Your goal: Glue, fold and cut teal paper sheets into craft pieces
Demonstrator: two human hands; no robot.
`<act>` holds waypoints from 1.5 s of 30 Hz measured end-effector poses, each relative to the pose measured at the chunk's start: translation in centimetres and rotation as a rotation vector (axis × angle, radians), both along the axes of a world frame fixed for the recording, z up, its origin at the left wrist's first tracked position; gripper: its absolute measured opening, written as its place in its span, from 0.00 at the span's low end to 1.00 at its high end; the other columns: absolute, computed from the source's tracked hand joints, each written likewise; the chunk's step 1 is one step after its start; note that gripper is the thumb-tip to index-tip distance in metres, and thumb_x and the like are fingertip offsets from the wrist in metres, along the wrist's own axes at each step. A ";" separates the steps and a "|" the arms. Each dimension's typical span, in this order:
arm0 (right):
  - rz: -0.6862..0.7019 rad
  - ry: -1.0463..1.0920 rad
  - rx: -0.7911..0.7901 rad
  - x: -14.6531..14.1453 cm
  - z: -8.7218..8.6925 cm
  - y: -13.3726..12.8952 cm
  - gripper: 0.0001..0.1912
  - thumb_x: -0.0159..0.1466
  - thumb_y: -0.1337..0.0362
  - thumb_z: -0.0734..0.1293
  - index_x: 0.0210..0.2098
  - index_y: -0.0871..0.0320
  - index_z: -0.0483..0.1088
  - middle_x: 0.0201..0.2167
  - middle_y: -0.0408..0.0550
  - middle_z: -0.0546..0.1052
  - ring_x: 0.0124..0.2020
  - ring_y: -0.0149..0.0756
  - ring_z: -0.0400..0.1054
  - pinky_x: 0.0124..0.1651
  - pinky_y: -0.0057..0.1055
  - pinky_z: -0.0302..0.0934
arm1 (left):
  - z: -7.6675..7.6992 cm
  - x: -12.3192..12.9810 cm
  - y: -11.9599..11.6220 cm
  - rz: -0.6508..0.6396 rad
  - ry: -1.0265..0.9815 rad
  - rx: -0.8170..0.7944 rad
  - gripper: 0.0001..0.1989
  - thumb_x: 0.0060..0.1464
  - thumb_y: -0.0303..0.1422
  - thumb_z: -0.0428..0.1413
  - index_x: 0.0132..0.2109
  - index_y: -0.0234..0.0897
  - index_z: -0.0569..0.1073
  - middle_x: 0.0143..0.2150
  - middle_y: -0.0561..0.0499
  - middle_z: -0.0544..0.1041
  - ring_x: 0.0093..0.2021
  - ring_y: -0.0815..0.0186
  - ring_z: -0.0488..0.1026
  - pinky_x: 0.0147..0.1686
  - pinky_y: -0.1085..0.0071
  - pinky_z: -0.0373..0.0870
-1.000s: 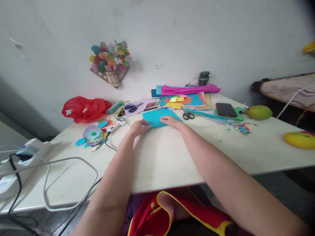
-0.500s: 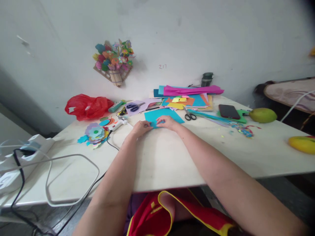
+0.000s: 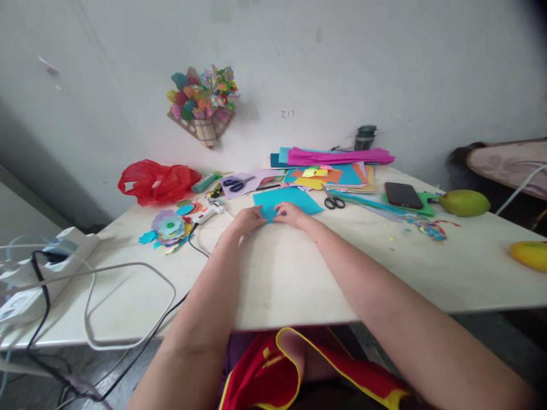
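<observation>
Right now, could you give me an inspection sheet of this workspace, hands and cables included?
Surface: pale table, tiny scraps toward the right.
Job's things: blue sheet on the table.
Clutter: red bag, paper flowers, glue gun, dark blue scissors, black scissors, phone.
Hands: left hand and right hand at the sheet's near edge; whether they pinch it is unclear.
Cables: white cable loops beside the power strip; black cable runs over the table's edge.
Surroundings: wall with a flower decoration.
</observation>
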State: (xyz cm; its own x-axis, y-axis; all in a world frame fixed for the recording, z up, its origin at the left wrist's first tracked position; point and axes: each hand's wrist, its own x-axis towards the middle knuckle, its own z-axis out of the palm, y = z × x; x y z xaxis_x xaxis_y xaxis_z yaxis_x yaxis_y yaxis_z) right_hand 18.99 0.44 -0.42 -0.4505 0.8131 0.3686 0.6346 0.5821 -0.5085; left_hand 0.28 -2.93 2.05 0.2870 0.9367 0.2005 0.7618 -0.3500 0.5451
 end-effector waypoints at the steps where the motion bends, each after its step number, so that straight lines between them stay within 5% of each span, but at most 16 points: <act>1: -0.012 -0.016 -0.002 0.0 0.1 -0.2 0.06 0.52 0.64 0.69 0.22 0.59 0.72 0.43 0.51 0.73 0.44 0.36 0.66 0.49 0.32 0.55 | 0.0 0.0 0.1 -0.007 0.025 0.013 0.08 0.42 0.38 0.55 0.23 0.38 0.70 0.52 0.48 0.70 0.50 0.61 0.68 0.45 0.72 0.64; 4: -0.048 -0.059 -0.004 -0.2 0.4 -0.5 0.07 0.52 0.62 0.69 0.22 0.59 0.72 0.44 0.50 0.72 0.46 0.36 0.64 0.51 0.32 0.53 | 0.2 0.2 0.2 -0.017 0.132 0.029 0.09 0.44 0.37 0.54 0.22 0.39 0.69 0.47 0.48 0.74 0.56 0.60 0.62 0.51 0.70 0.60; 12: -0.134 -0.138 0.002 -0.5 0.2 -0.5 0.10 0.52 0.56 0.69 0.26 0.57 0.72 0.45 0.49 0.69 0.52 0.39 0.59 0.55 0.35 0.48 | 0.1 0.2 0.4 0.023 0.314 0.044 0.11 0.46 0.40 0.53 0.24 0.39 0.72 0.53 0.47 0.70 0.61 0.58 0.51 0.58 0.64 0.49; 17: -0.227 -0.230 -0.048 -0.6 0.8 -1.1 0.18 0.53 0.53 0.67 0.42 0.52 0.70 0.57 0.48 0.60 0.60 0.45 0.44 0.58 0.41 0.42 | 0.2 0.6 -0.3 0.155 0.433 0.036 0.14 0.47 0.43 0.52 0.32 0.38 0.74 0.62 0.50 0.56 0.64 0.51 0.34 0.59 0.53 0.36; 22: -0.193 -0.350 -0.194 -0.3 1.5 -1.3 0.32 0.56 0.48 0.62 0.58 0.47 0.55 0.64 0.45 0.44 0.64 0.47 0.26 0.60 0.47 0.31 | 0.4 0.6 -0.7 0.312 0.482 0.011 0.22 0.45 0.49 0.52 0.41 0.38 0.71 0.65 0.46 0.45 0.62 0.47 0.20 0.56 0.45 0.25; 31: -0.148 -0.399 -0.259 -0.3 1.5 -0.8 0.39 0.56 0.45 0.59 0.63 0.46 0.42 0.65 0.42 0.38 0.63 0.46 0.19 0.61 0.45 0.25 | 0.3 1.2 -0.6 0.330 0.470 0.162 0.31 0.51 0.50 0.43 0.60 0.43 0.55 0.66 0.49 0.41 0.62 0.52 0.19 0.56 0.45 0.23; 45: -0.163 -0.400 -0.259 0.8 1.6 -0.6 0.40 0.56 0.44 0.59 0.63 0.47 0.42 0.65 0.44 0.38 0.63 0.46 0.19 0.61 0.47 0.24 | -1.3 2.6 0.1 0.314 0.538 0.074 0.34 0.50 0.53 0.39 0.62 0.47 0.52 0.66 0.53 0.43 0.62 0.53 0.18 0.54 0.45 0.16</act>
